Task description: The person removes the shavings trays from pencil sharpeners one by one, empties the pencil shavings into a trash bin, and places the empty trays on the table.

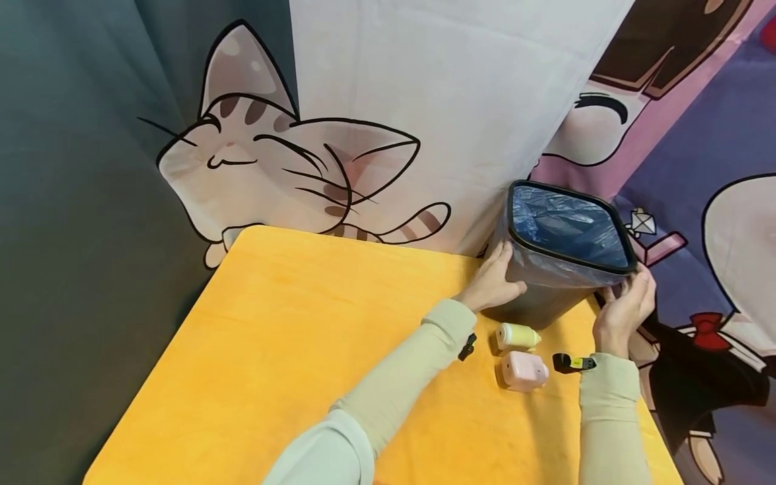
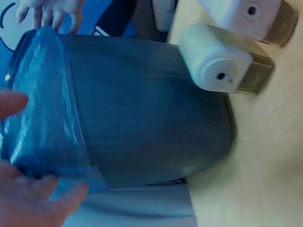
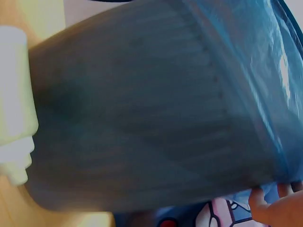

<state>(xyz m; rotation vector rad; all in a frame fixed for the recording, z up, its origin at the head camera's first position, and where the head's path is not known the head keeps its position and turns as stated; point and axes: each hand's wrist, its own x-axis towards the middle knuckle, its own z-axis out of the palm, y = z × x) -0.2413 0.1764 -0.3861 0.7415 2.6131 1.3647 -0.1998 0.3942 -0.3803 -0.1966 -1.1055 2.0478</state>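
My left hand (image 1: pixel 494 279) lay against the bin (image 1: pixel 539 298), fingers spread; the bin stood just right of that hand, long axis upright, mouth up; my right hand (image 1: pixel 626 311) touched its opposite side near the top, fingers extended, neither hand nearer.

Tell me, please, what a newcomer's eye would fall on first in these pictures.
Probably the grey bin with a black rim, lined with a translucent bluish plastic bag, at the yellow tabletop's far right, with the left hand and right hand at its sides. Next, perhaps, the big smiling cartoon cat printed behind the table. Then the small pale-yellow bottle-shaped object and boxy pink one, side by side before the bin.
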